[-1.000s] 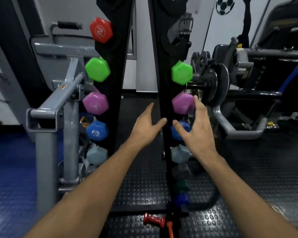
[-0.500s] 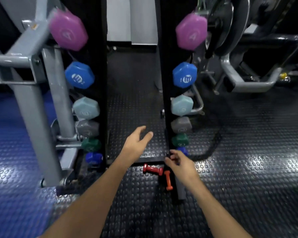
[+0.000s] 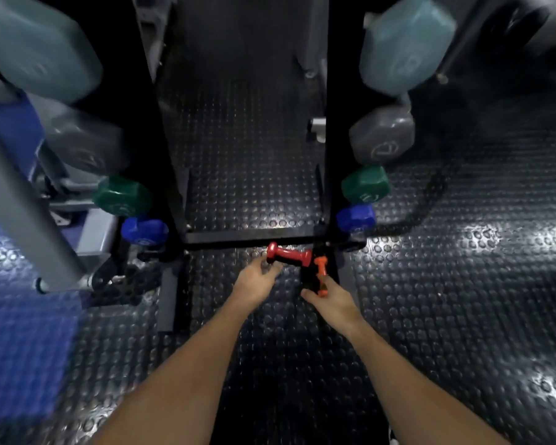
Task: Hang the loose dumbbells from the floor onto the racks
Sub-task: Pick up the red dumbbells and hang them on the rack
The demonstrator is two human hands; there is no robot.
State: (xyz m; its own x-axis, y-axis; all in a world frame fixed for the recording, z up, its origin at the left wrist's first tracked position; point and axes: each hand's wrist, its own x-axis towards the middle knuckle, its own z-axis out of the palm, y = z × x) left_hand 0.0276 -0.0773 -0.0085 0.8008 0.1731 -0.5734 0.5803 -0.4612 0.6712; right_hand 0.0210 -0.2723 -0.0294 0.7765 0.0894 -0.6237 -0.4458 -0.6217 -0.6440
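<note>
Just before the rack's base bar (image 3: 247,236), our left hand (image 3: 254,282) touches the red dumbbell (image 3: 289,254), its grip unclear; our right hand (image 3: 333,300) pinches the orange dumbbell (image 3: 321,273).

Both forearms are bare, with no sleeves showing. The left hand (image 3: 254,282) and right hand (image 3: 333,301) wear nothing visible.

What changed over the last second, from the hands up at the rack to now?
Both hands dropped from the racked dumbbells to the floor. The left hand now touches the red dumbbell; the right hand has reached the near end of the orange dumbbell, grip unclear. Both small dumbbells still lie on the floor and the racked ones stayed put.
</note>
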